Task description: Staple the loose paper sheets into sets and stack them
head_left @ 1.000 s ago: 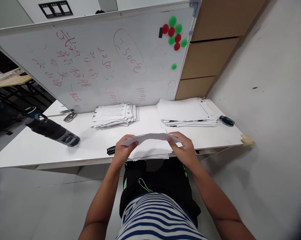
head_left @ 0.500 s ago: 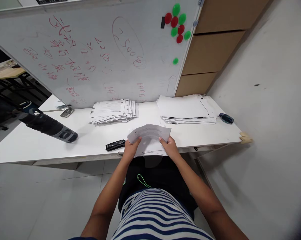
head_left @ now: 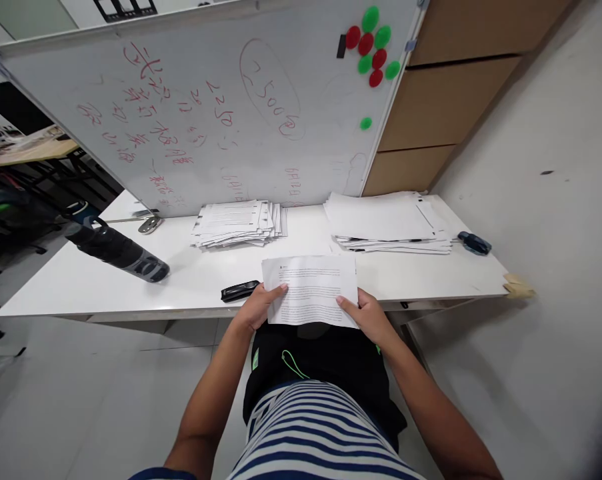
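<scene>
Between both hands, over the front edge of the desk, I have printed paper sheets (head_left: pixel 311 293), held fairly flat with text facing up. My left hand (head_left: pixel 259 305) pinches their left side, thumb on top and fingers hidden beneath. On the right side my right hand (head_left: pixel 371 317) grips them the same way. How many sheets there are I cannot tell. Just left of my left hand lies a black stapler (head_left: pixel 239 291). Behind the sheets sit a left stack of papers (head_left: pixel 233 223), loosely piled, and a larger right stack of papers (head_left: pixel 381 217).
A dark bottle (head_left: pixel 123 252) stands at the left of the white desk (head_left: pixel 195 273). A computer mouse (head_left: pixel 149 225) lies behind it. A dark blue object (head_left: pixel 475 243) rests near the right end. The whiteboard (head_left: pixel 191 80) and cardboard boxes (head_left: pixel 461 93) rise behind.
The sheets were bent upward in an arch and now lie flatter, with their printed text showing. My hands have moved slightly apart. The whole view has shifted a little.
</scene>
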Demonstrator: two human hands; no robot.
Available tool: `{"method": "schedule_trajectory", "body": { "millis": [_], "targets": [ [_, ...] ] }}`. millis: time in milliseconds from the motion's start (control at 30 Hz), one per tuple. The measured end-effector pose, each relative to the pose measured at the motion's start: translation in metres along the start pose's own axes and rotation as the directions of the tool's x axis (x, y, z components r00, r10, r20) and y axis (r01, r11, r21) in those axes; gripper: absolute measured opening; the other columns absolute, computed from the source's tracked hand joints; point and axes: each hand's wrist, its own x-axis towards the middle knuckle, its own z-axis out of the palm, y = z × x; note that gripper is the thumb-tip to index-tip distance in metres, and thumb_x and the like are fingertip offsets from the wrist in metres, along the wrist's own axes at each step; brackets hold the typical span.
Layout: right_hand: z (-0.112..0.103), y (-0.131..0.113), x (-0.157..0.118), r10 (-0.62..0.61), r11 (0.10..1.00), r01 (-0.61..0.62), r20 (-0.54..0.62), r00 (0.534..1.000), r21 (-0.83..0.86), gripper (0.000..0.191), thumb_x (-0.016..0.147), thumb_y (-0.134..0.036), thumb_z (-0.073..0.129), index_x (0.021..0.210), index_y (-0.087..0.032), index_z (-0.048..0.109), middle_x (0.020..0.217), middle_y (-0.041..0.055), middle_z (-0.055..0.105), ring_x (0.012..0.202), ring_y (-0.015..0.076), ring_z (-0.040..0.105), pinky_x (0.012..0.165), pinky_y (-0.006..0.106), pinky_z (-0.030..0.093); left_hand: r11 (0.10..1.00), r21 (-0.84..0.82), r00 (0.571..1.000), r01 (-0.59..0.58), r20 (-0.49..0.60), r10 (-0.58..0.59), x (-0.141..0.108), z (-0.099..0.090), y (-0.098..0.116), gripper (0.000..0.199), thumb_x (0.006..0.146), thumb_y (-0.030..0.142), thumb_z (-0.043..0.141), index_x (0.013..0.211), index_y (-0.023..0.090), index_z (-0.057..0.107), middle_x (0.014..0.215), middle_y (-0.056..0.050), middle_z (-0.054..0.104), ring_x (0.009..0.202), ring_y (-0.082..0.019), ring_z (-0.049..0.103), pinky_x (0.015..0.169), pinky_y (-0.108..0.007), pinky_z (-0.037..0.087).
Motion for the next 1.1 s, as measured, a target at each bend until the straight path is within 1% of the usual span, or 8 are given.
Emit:
{"method": "schedule_trajectory", "body": {
  "millis": [200, 300, 367, 433, 500, 567, 833, 1100],
  "targets": [
    [0.003, 0.004, -0.012, 0.070, 0.980, -0.068, -0.004, 0.998, 0.186, 0.048, 0.077, -0.048, 0.076, 0.117, -0.022, 0.070, 0.117, 0.0081, 0.073, 0.113, 0.0319, 0.066, 0.099, 0.050, 0.051, 0.999, 0.026, 0.998, 0.024, 0.051, -0.025, -0.009, -0.001, -0.001, 0.043, 0.073, 0.038, 0.081, 0.109, 0.016, 0.071, 0.102, -0.017, 0.074, 0.093, -0.030, 0.071, 0.084, -0.044, 0.058],
    [0.005, 0.011, -0.011, 0.066, 0.990, -0.064, -0.012, 0.998, 0.129, 0.047, 0.078, -0.049, 0.074, 0.117, -0.023, 0.070, 0.116, 0.0078, 0.074, 0.114, 0.0318, 0.065, 0.101, 0.051, 0.050, 0.963, 0.207, 0.980, -0.172, -0.067, 0.190, -0.010, -0.008, 0.001, 0.045, 0.078, 0.044, 0.075, 0.114, 0.019, 0.068, 0.113, -0.015, 0.072, 0.101, -0.029, 0.069, 0.089, -0.043, 0.055],
    [0.007, 0.017, -0.009, 0.052, 0.996, -0.048, -0.043, 0.998, 0.075, 0.046, 0.078, -0.049, 0.073, 0.116, -0.023, 0.070, 0.117, 0.0077, 0.073, 0.114, 0.0314, 0.065, 0.102, 0.051, 0.049, 0.813, 0.496, 0.885, -0.306, -0.166, 0.435, -0.013, -0.023, 0.002, 0.045, 0.081, 0.047, 0.070, 0.119, 0.022, 0.065, 0.123, -0.014, 0.067, 0.114, -0.029, 0.063, 0.096, -0.043, 0.050],
    [0.010, 0.022, -0.007, 0.059, 0.998, -0.057, -0.058, 0.997, 0.042, 0.043, 0.079, -0.048, 0.071, 0.114, -0.023, 0.071, 0.117, 0.0080, 0.074, 0.111, 0.0312, 0.067, 0.102, 0.051, 0.049, 0.547, 0.796, 0.784, -0.261, -0.156, 0.600, -0.015, -0.046, 0.002, 0.049, 0.080, 0.046, 0.070, 0.123, 0.023, 0.063, 0.131, -0.014, 0.063, 0.127, -0.032, 0.053, 0.105, -0.046, 0.041],
    [0.014, 0.026, -0.005, 0.085, 0.996, -0.084, -0.036, 0.996, 0.037, 0.042, 0.080, -0.047, 0.070, 0.114, -0.022, 0.071, 0.115, 0.0080, 0.074, 0.108, 0.0311, 0.068, 0.100, 0.050, 0.050, 0.308, 0.943, 0.774, -0.122, -0.104, 0.625, -0.017, -0.071, -0.001, 0.056, 0.077, 0.044, 0.074, 0.127, 0.022, 0.061, 0.135, -0.015, 0.060, 0.134, -0.036, 0.045, 0.110, -0.050, 0.033],
    [0.018, 0.028, -0.003, 0.102, 0.994, -0.101, -0.002, 0.995, 0.046, 0.041, 0.081, -0.046, 0.069, 0.114, -0.022, 0.070, 0.114, 0.0078, 0.075, 0.108, 0.0309, 0.068, 0.099, 0.050, 0.051, 0.187, 0.982, 0.805, -0.036, -0.082, 0.588, -0.016, -0.093, -0.005, 0.055, 0.078, 0.042, 0.071, 0.127, 0.021, 0.059, 0.132, -0.015, 0.061, 0.130, -0.038, 0.047, 0.106, -0.050, 0.034],
    [0.035, 0.037, 0.003, 0.125, 0.988, -0.127, 0.026, 0.992, 0.083, 0.042, 0.082, -0.045, 0.068, 0.116, -0.021, 0.069, 0.118, 0.0078, 0.073, 0.110, 0.0301, 0.068, 0.098, 0.047, 0.052, 0.121, 0.990, 0.821, -0.071, -0.011, 0.570, -0.007, -0.116, -0.013, 0.032, 0.089, 0.039, 0.056, 0.114, 0.019, 0.060, 0.109, -0.013, 0.065, 0.104, -0.031, 0.057, 0.089, -0.043, 0.044],
    [0.061, 0.025, 0.008, 0.121, 0.993, -0.120, 0.139, 0.983, -0.012, 0.044, 0.086, -0.043, 0.063, 0.122, -0.019, 0.065, 0.125, 0.0085, 0.070, 0.115, 0.0280, 0.065, 0.102, 0.044, 0.049, 0.106, 0.991, 0.848, -0.079, 0.011, 0.530, -0.012, -0.117, -0.012, 0.032, 0.090, 0.041, 0.054, 0.116, 0.023, 0.057, 0.122, -0.011, 0.064, 0.129, -0.031, 0.049, 0.105, -0.046, 0.038]
  ]
}}
